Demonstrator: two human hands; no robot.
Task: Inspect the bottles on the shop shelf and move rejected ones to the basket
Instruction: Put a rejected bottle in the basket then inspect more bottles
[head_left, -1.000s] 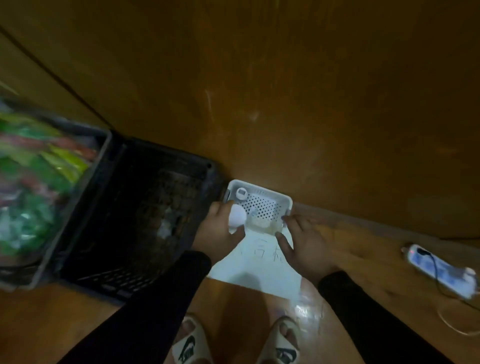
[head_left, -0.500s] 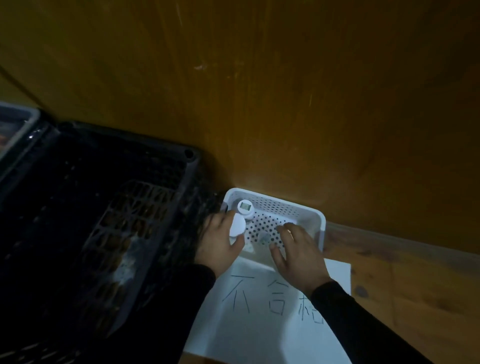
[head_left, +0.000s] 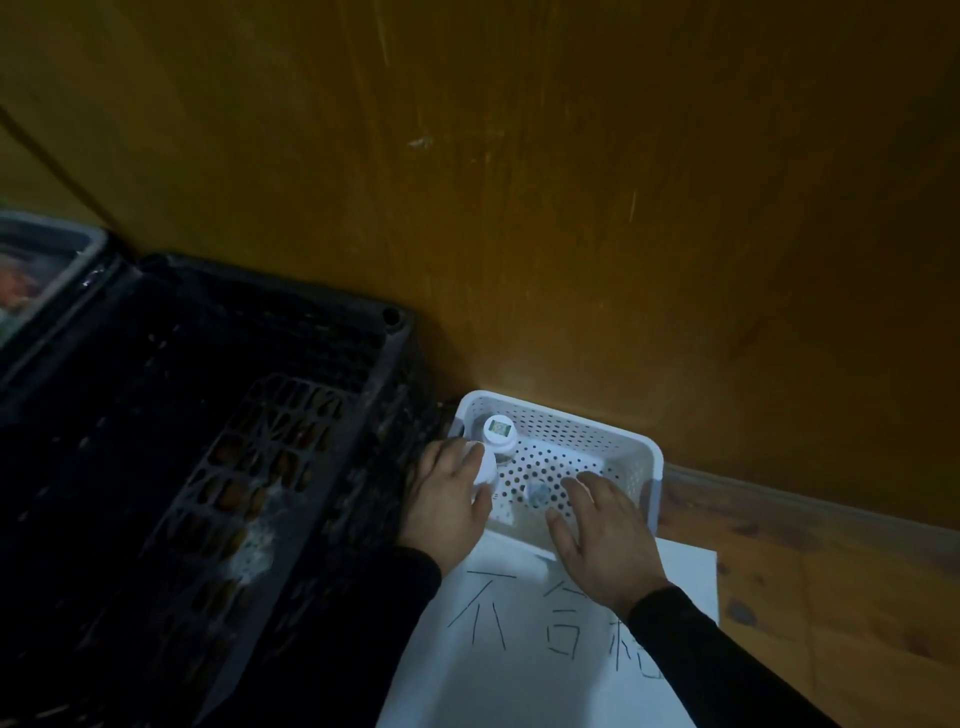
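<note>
A small white perforated basket (head_left: 613, 432) sits on the floor against a wooden wall. One white-capped bottle (head_left: 500, 432) stands upright in its far left corner. My left hand (head_left: 447, 501) grips a second white-capped bottle (head_left: 485, 466) at the basket's left side, next to the standing one. My right hand (head_left: 602, 530) rests with spread fingers on the basket's near right rim; its fingertips reach inside. A small greyish round thing (head_left: 537, 492) lies on the basket floor between my hands.
A large black plastic crate (head_left: 218, 415) stands directly left of the basket. A white paper sheet (head_left: 519, 649) with handwritten characters lies on the wooden floor in front of the basket. A grey bin edge (head_left: 47, 260) shows at far left.
The camera has come closer to the basket. My left hand has stayed at the basket's left side with the bottle in its grip, and my right hand has shifted a little to the right on the rim.
</note>
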